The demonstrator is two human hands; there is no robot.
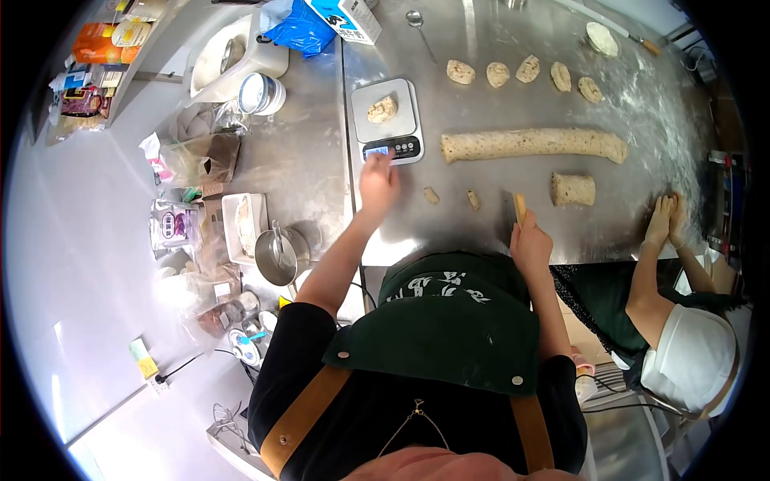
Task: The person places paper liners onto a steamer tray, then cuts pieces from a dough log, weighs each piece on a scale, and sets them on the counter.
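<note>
My left hand is at the front panel of a digital scale, a finger stretched toward its display; nothing shows in its grip. On the scale's plate lies a piece of speckled dough. My right hand grips a cutter with a yellow handle, its blade near the steel table. Beyond it a long dough roll stretches sideways, with a short thick dough piece nearer me. Two small dough scraps lie between my hands. Several dough pieces form a row behind the roll.
A co-worker's hands are at the right table edge. A spoon, a milk carton and a white dough round lie farther back. Left are a flour bin, a bowl and a metal pot.
</note>
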